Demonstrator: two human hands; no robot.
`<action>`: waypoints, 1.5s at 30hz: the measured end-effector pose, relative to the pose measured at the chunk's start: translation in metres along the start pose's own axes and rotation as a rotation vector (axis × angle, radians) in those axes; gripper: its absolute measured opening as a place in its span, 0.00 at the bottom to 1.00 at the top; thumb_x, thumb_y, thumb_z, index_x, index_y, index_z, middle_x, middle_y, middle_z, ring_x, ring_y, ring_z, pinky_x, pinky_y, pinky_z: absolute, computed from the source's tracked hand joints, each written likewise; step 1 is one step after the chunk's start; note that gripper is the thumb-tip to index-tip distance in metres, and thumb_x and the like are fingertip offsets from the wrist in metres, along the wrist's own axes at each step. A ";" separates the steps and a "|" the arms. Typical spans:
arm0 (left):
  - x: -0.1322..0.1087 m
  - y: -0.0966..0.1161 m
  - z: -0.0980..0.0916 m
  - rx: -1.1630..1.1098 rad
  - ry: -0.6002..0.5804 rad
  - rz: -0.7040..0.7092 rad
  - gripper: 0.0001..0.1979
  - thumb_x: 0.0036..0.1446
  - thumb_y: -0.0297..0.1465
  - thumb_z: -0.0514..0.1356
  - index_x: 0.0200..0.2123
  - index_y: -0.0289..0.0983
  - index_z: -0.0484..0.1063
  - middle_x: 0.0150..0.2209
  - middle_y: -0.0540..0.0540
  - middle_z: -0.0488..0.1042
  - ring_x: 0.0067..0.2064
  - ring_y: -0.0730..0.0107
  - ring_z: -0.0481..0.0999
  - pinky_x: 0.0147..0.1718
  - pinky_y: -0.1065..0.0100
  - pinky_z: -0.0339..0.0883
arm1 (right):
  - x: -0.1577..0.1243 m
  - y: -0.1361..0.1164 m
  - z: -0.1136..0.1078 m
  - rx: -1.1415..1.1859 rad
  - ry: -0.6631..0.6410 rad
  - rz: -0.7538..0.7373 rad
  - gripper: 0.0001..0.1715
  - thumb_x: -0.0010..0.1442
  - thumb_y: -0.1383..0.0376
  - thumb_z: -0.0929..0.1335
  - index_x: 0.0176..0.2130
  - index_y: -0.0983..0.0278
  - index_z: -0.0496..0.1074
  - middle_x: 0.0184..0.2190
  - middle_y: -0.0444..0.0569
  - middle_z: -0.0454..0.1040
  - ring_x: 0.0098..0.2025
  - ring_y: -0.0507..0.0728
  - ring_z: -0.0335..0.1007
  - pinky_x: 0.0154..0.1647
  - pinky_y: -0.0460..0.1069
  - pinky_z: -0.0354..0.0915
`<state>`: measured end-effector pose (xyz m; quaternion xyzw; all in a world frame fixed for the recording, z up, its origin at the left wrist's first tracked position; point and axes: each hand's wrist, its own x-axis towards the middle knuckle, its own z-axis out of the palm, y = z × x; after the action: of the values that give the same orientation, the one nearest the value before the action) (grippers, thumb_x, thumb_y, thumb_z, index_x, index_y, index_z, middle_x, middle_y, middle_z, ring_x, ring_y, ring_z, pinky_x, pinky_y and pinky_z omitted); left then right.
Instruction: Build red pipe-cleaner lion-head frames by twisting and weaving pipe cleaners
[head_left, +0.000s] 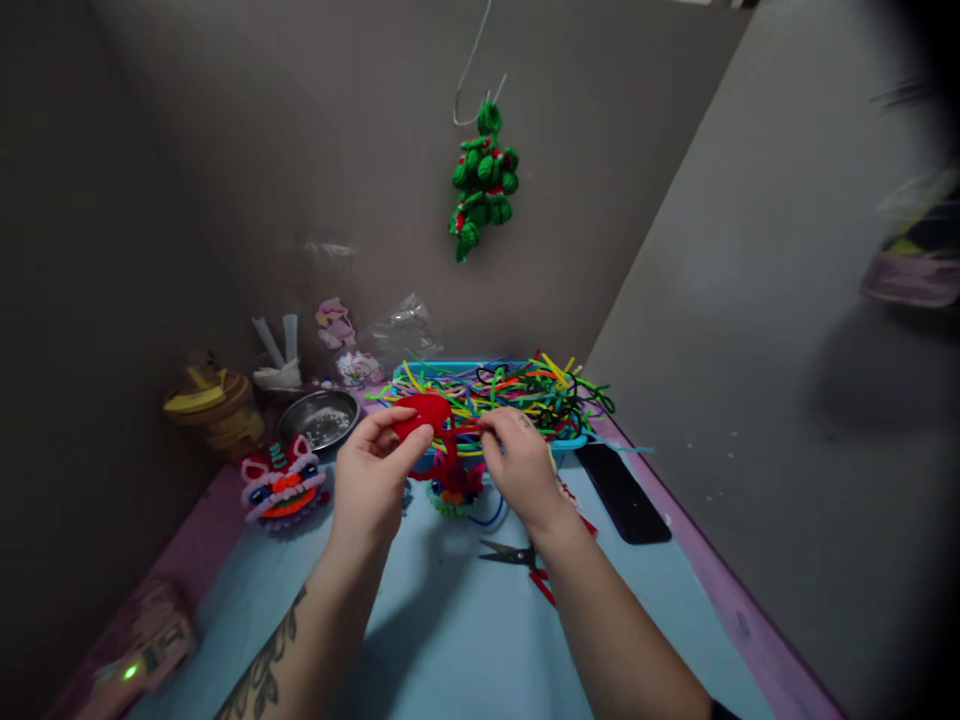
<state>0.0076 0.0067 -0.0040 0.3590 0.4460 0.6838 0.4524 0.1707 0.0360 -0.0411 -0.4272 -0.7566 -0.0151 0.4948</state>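
My left hand point(373, 475) pinches a flat, rounded red fuzzy piece point(430, 408), seemingly of pipe cleaner, between thumb and fingers. A red pipe cleaner strand point(466, 430) runs from it to my right hand point(521, 462), whose fingertips are closed on the strand. Loops of red hang below the piece. Behind and under the hands, partly hidden, sits a colourful fuzzy animal head point(452, 497) with a green fringe. Scissors point(510, 553) with red handles lie half open on the table, partly covered by my right forearm.
A blue tray point(574, 442) heaped with coloured pipe cleaners stands at the back. A dark phone point(624, 495) lies right. To the left are a lilac lion head point(283, 490), a metal bowl point(352, 408) and a pink device point(146, 650). Green fuzzy ornaments point(486, 180) hang above.
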 end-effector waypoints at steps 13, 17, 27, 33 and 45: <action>0.007 -0.007 0.002 -0.082 -0.030 -0.063 0.18 0.34 0.30 0.72 0.31 0.34 0.73 0.22 0.52 0.74 0.23 0.78 0.71 0.24 0.76 0.63 | -0.002 -0.019 -0.014 0.021 0.284 0.014 0.12 0.54 0.75 0.64 0.35 0.60 0.71 0.31 0.46 0.76 0.35 0.55 0.73 0.39 0.50 0.69; 0.008 -0.007 0.001 -0.116 -0.032 -0.086 0.19 0.33 0.30 0.72 0.31 0.34 0.72 0.20 0.54 0.72 0.21 0.78 0.69 0.22 0.77 0.61 | -0.003 -0.029 -0.019 0.039 0.320 -0.029 0.12 0.52 0.76 0.65 0.34 0.61 0.71 0.31 0.45 0.76 0.34 0.54 0.74 0.37 0.49 0.70; 0.009 -0.009 0.000 -0.183 -0.115 -0.093 0.17 0.35 0.28 0.72 0.31 0.35 0.73 0.21 0.54 0.74 0.23 0.80 0.70 0.23 0.78 0.63 | 0.001 -0.033 -0.011 0.572 0.203 0.525 0.02 0.49 0.68 0.68 0.29 0.62 0.69 0.25 0.42 0.72 0.27 0.51 0.69 0.29 0.47 0.66; 0.007 -0.008 0.002 -0.215 -0.170 -0.135 0.18 0.34 0.28 0.73 0.31 0.35 0.73 0.22 0.52 0.76 0.22 0.78 0.72 0.22 0.77 0.65 | 0.004 -0.029 -0.008 0.837 -0.102 0.734 0.10 0.44 0.62 0.73 0.27 0.64 0.70 0.19 0.39 0.67 0.21 0.48 0.59 0.23 0.45 0.56; 0.002 -0.006 0.005 -0.229 -0.206 -0.190 0.19 0.35 0.28 0.72 0.33 0.35 0.70 0.20 0.54 0.74 0.22 0.74 0.76 0.18 0.78 0.65 | 0.007 -0.021 -0.015 0.544 -0.201 0.552 0.04 0.46 0.65 0.70 0.26 0.64 0.73 0.27 0.44 0.68 0.29 0.52 0.63 0.29 0.46 0.57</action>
<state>0.0137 0.0115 -0.0079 0.3297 0.3482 0.6439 0.5961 0.1667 0.0205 -0.0202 -0.4672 -0.6343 0.3614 0.4988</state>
